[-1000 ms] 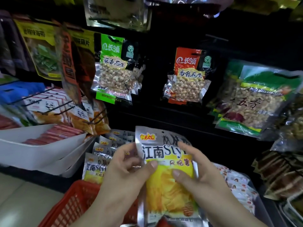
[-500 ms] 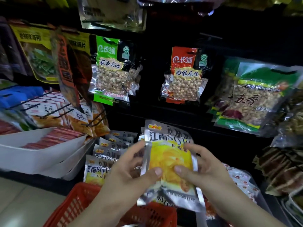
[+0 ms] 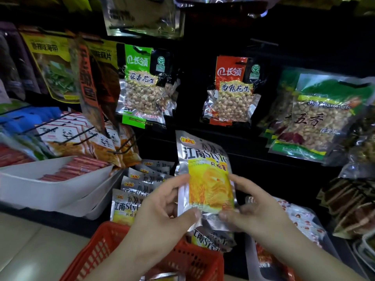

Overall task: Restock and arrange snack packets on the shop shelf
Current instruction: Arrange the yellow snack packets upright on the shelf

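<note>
A silver and yellow chip packet (image 3: 207, 179) stands upright in front of the dark shelf, held from both sides. My left hand (image 3: 162, 211) pinches its lower left edge between thumb and fingers. My right hand (image 3: 253, 207) pinches its lower right edge. A second packet of the same kind (image 3: 209, 239) hangs just below the first, between my hands. A row of several matching packets (image 3: 132, 191) stands on the shelf to the left. A red basket (image 3: 194, 260) sits under my hands.
Peanut packets hang above: green (image 3: 142, 88), red (image 3: 231, 92) and a large green one (image 3: 318, 118). A white tray (image 3: 40, 187) with red sausages and panda packets (image 3: 81, 138) on hooks are at the left. White-red packets (image 3: 300, 220) lie at the right.
Both hands have raised the chip packet up and away toward the shelf. Their grip has slid from its middle to its lower edge, and a second packet shows beneath it.
</note>
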Tool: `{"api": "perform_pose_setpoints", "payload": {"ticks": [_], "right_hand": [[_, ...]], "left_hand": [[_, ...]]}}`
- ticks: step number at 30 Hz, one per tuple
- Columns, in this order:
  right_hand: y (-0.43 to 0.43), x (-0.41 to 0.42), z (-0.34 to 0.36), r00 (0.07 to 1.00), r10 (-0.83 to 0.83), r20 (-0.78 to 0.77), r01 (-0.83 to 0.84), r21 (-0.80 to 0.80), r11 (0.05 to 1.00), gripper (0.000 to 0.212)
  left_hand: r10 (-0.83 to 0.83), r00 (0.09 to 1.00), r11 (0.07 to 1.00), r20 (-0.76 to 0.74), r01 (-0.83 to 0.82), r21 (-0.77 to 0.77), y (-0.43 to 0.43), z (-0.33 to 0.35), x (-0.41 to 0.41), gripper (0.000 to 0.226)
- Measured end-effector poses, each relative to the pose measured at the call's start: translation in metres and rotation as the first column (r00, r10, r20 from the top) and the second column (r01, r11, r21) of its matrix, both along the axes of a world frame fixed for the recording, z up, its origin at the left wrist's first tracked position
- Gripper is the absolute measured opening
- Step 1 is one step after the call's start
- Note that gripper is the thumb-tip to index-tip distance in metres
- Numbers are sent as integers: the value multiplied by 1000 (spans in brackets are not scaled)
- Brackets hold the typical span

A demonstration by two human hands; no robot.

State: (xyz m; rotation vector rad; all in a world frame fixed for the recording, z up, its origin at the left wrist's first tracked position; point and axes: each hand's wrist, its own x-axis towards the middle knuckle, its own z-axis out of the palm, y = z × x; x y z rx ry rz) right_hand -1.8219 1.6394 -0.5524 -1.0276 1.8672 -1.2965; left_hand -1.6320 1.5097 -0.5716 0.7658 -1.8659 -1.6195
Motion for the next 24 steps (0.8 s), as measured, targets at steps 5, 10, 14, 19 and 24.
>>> {"api": "perform_pose_setpoints", "payload": {"ticks": [5, 10, 14, 19, 24], "right_hand": [[-3, 16, 3, 996, 86, 17, -83, -144, 986, 54], [-8, 23, 10, 972, 124, 199, -88, -180, 980, 47], [-9, 16, 1, 993, 29, 116, -11, -152, 988, 49], [-6, 8, 3, 991, 87, 102, -75, -117, 990, 59], [-4, 7, 5, 998, 45, 41, -43, -40, 998, 47]], "left_hand": [[-23, 999, 985, -31, 17, -171, 17, -3, -5, 70], [-218, 973, 857, 71, 226, -463, 40, 1, -9, 53], [-166, 986, 962, -9, 160, -220, 39, -2, -10, 32], [240, 971, 971, -1, -240, -20, 3, -8, -10, 33], [238, 968, 922, -77, -201, 330, -2, -4, -9, 51]]}}
